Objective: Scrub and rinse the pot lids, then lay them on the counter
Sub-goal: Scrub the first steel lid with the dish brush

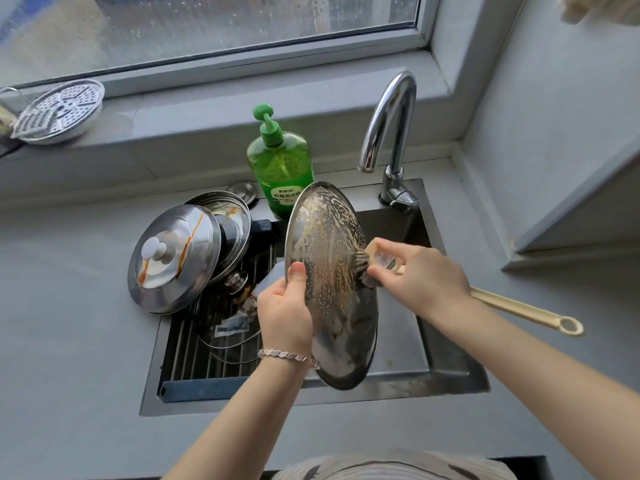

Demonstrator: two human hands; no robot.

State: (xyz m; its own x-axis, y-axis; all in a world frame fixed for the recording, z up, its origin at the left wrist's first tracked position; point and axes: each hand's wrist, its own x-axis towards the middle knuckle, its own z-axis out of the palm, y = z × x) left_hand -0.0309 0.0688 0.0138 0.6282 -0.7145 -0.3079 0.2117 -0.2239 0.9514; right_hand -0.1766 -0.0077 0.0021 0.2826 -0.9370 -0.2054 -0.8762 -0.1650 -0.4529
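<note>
The grey table (76, 323) is cut by a dark steel sink (450, 382), and over the sink's right-hand basin a large steel pot lid (329, 282) is held on edge, tilted, with its sudsy hollow face turned towards the camera. At the sink's left side, partly on the table and partly over a slatted rack (194, 344), a stack of unwashed lids (173, 258) is seen, the top one white-knobbed and streaked with orange-brown sauce. A long-handled brush (512, 306) is pressed bristles-first against the held lid's face near its right rim. The left hand (284, 306) is closed on the lid's left rim, thumb laid on the inner face and fingers hidden behind; the right hand (422, 271) is wrapped round the brush close to its head. The lid is judged stiff and fairly light for its width, but slick with foam, so it is likely to twist or slide under brush pressure if only pinched. It is best taken at the rim, opposite the brush, with the fingers spread behind as a backstop; its knob, not visible here, would be a surer hold for rinsing. A drop into the basin is the likeliest mishap, though dents rather than breakage would be expected.
</note>
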